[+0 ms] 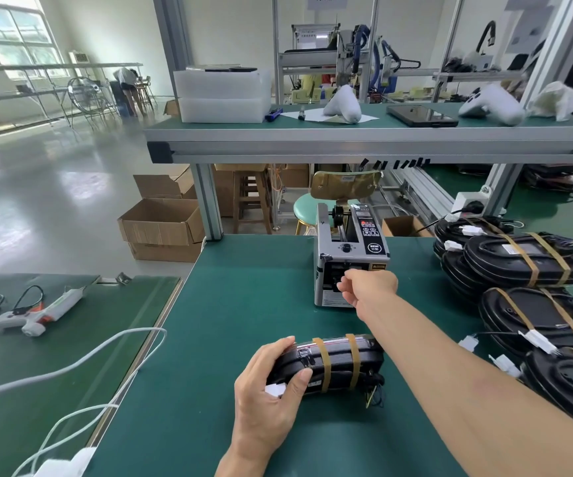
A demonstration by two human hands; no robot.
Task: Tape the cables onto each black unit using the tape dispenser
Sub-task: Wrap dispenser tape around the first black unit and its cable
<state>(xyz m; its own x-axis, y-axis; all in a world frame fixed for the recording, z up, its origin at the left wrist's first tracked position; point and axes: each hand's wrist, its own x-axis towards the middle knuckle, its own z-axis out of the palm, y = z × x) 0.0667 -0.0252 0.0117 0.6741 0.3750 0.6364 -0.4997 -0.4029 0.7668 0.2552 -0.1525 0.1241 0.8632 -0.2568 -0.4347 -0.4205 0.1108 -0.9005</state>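
Two hands work at the green desk point(243, 287): the left hand point(271, 383) grips a black unit point(340, 363) near the front edge, while the right hand's point(371, 287) fingers pinch at the tape dispenser's point(350, 249) outlet behind it.

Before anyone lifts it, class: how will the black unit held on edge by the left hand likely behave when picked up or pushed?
The black unit looks like a stiff moulded shell, so it should probably lift without flexing. Standing on its narrow edge, steadied by the left hand, it may tip flat if released. The loose wires at its right end would likely flop and snag.
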